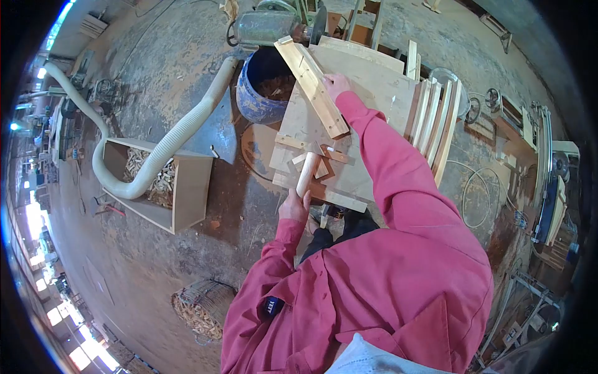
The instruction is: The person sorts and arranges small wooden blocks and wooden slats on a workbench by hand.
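The left hand [294, 206] is clenched around the lower end of a short round wooden stick [307, 174], which slants up onto the plywood board [374, 87] just above it. Farther up the board the right hand [336, 83] rests with fingers pressed flat on a long wooden strip [311, 87] lying across the board; whether it grips it cannot be told. Beyond the strip stands a blue bucket [252, 103], with a hose [180, 131] further left
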